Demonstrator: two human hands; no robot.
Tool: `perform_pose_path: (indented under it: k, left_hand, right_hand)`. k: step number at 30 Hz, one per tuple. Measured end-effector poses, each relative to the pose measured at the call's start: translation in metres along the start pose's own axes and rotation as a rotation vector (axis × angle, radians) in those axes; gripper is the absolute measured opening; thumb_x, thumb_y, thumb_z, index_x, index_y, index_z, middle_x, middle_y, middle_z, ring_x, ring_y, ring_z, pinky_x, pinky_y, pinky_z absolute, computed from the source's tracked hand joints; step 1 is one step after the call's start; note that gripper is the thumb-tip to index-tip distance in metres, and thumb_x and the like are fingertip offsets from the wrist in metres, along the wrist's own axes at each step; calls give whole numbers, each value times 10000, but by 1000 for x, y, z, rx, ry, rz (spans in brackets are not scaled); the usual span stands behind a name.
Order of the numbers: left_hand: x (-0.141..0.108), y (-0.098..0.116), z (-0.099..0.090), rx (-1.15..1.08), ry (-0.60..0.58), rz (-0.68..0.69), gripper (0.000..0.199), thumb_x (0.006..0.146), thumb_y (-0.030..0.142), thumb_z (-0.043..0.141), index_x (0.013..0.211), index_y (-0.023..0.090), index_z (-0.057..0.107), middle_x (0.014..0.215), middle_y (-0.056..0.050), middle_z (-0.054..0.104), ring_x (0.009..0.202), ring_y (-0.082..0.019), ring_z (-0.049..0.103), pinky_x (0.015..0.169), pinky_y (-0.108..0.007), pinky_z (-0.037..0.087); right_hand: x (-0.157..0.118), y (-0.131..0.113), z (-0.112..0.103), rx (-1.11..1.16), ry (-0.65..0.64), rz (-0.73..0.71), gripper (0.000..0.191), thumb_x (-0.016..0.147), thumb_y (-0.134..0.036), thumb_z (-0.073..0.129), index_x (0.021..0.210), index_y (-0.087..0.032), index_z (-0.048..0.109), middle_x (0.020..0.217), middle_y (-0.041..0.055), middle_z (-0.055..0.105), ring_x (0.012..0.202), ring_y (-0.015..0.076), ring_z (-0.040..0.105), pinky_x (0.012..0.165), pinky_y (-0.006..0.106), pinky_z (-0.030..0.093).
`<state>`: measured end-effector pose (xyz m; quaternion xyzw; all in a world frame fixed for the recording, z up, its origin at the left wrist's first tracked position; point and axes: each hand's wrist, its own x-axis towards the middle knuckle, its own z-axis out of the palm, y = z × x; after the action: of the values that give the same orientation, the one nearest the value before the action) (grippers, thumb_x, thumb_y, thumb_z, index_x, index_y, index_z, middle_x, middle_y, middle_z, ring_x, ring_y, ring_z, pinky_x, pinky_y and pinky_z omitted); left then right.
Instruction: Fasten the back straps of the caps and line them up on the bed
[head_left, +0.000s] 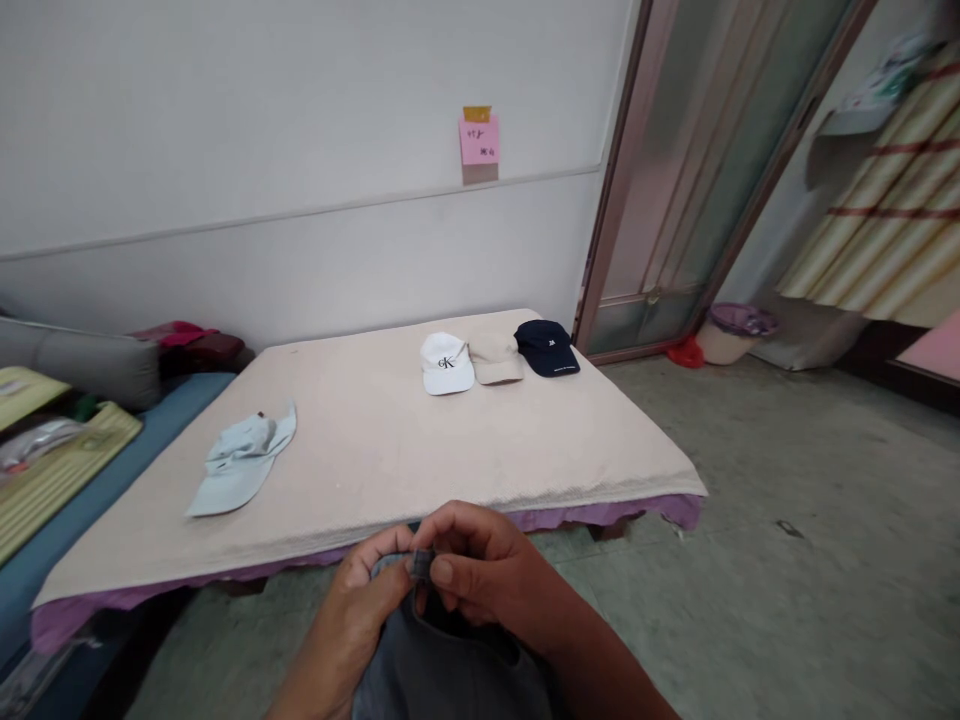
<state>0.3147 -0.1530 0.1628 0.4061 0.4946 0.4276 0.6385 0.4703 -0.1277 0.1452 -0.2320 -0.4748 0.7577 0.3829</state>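
A dark grey cap (450,670) is held low in front of me, just off the near edge of the table. My left hand (367,590) pinches one end of its back strap, fingers closed. My right hand (487,570) grips the strap from the other side, thumb and fingertips pressed near the small buckle area. The cap's front is not visible. On the table lie a white cap with black letters (448,365), a beige cap (495,358) and a navy cap (547,348), side by side at the back. Two pale blue caps (244,460), seemingly overlapping, lie at the left.
The low table (360,450) has a cream cover over a purple cloth. A blue bed edge (176,410) with a grey cushion (82,360) borders it on the left. Behind stands a white wall with a pink note (480,141). A waste bin (731,335) sits by the sliding door at right.
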Motion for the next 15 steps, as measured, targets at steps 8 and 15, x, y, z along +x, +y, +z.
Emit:
perform_pose_path:
  k: [8,15]
  left_hand:
    - [-6,6,1,-86,-36,-54,189,754,285,615,625,156,568,565,7,527,545,-110,442,529,-219,342]
    - [-4,3,0,-162,-84,-78,124,722,246,637,670,149,581,565,6,539,516,-102,436,503,-212,311]
  right_hand:
    - [0,1,-3,-17,7,-57,161,777,-271,657,850,-162,564,623,-13,606,459,43,399,418,152,268]
    - [4,7,-9,-34,49,-125,127,774,-253,652,815,-160,576,526,-63,475,440,52,382,427,173,269]
